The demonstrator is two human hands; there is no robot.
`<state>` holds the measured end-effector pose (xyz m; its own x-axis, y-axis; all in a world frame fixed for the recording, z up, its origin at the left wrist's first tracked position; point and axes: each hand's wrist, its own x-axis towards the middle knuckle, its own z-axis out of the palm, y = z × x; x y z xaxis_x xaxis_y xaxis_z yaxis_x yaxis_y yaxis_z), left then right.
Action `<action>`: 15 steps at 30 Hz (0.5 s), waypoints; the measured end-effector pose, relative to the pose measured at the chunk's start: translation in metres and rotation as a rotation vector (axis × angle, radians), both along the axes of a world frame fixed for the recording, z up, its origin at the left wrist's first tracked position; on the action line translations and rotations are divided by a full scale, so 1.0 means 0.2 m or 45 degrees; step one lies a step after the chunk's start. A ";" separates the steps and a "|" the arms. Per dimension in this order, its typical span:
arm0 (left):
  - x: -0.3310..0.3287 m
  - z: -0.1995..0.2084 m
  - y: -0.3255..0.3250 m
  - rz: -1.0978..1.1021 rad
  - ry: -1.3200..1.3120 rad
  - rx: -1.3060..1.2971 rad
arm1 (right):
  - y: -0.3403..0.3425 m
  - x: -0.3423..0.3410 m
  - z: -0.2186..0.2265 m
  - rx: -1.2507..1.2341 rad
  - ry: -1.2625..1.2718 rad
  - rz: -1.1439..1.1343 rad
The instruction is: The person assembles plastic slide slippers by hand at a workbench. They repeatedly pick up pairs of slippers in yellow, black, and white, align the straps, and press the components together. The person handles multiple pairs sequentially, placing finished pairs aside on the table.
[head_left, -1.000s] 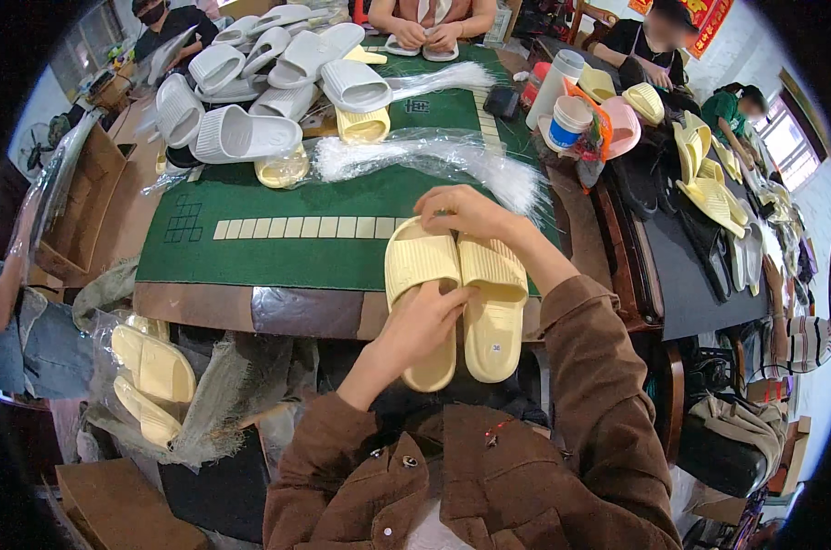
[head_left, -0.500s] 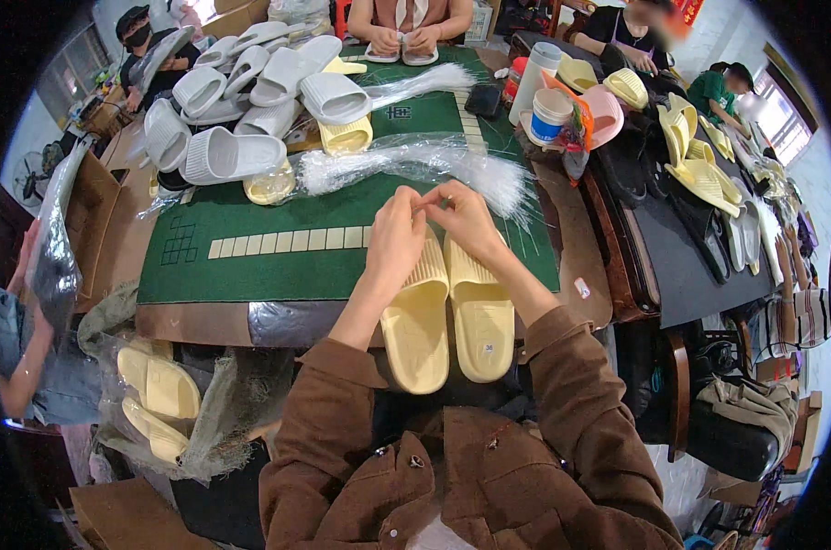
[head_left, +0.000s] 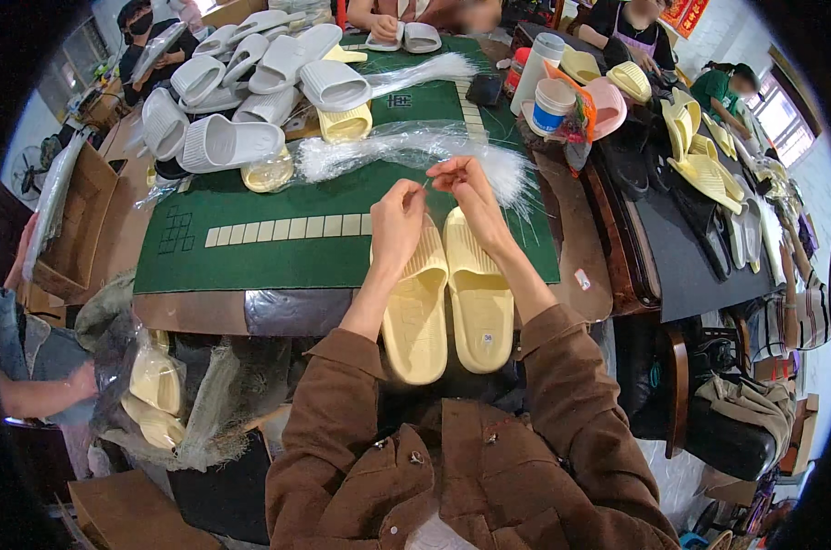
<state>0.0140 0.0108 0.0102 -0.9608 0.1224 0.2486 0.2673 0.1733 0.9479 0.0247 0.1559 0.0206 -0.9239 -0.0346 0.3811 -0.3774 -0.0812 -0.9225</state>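
A pair of pale yellow slide slippers, the left slipper [head_left: 415,325] and the right slipper [head_left: 482,316], lies side by side at the table's near edge, toes pointing away from me. Above the left strap, my left hand [head_left: 398,227] is closed in a pinch. My right hand [head_left: 475,203] pinches above the right slipper's toe, its fingertips slightly apart from the left ones. Something thin seems to be between the fingertips, too small to name. Just beyond lies a bundle of thin white strands [head_left: 498,172] in clear plastic wrap.
Grey slippers [head_left: 232,147] are heaped at the far left of the green mat [head_left: 278,266]. A white-and-blue tub [head_left: 553,105] stands at the far right. More yellow slippers [head_left: 156,380] lie in a sack at lower left. Several co-workers sit around; one person's hand [head_left: 383,32] holds a grey slipper opposite.
My hands have drawn slightly apart, the right one moving up and right. At left, a person's arm has moved toward the sack. Across the table, the grey slippers have separated.
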 end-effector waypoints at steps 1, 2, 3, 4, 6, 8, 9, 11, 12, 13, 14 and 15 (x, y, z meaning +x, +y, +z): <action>0.00 0.00 0.00 0.003 -0.024 0.032 | 0.00 -0.01 -0.01 -0.023 0.023 0.030; 0.00 0.00 0.00 0.010 -0.009 0.046 | 0.00 -0.01 -0.02 0.017 0.018 0.001; 0.00 -0.01 0.00 0.016 0.005 0.062 | -0.01 -0.01 -0.03 0.059 0.013 -0.028; 0.00 -0.01 0.00 0.022 0.018 0.078 | -0.02 -0.01 -0.03 0.101 0.008 -0.058; 0.00 -0.01 0.00 0.053 0.026 0.092 | -0.03 -0.03 -0.05 0.028 0.004 -0.095; 0.00 -0.01 0.00 0.066 0.028 0.101 | -0.01 -0.05 -0.08 -0.045 -0.029 -0.095; 0.00 -0.01 0.00 0.069 0.025 0.104 | -0.01 -0.05 -0.08 -0.080 -0.061 -0.070; 0.01 0.00 0.00 0.073 0.023 0.111 | -0.01 -0.04 -0.07 -0.022 -0.056 -0.099; 0.01 -0.01 -0.01 0.077 0.023 0.116 | -0.02 -0.03 -0.06 0.069 -0.020 -0.150; 0.02 -0.01 -0.01 0.081 0.024 0.121 | -0.03 -0.01 -0.04 0.161 0.017 -0.200; 0.02 -0.01 -0.01 0.095 0.027 0.112 | -0.03 -0.01 -0.03 0.225 0.013 -0.224; 0.01 -0.01 -0.01 0.107 0.032 0.104 | -0.03 0.00 -0.01 0.290 0.010 -0.251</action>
<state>0.0166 0.0088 0.0079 -0.9603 0.0203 0.2783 0.2787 0.1184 0.9531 0.0253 0.1496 0.0176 -0.9185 0.0596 0.3910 -0.3723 0.2030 -0.9056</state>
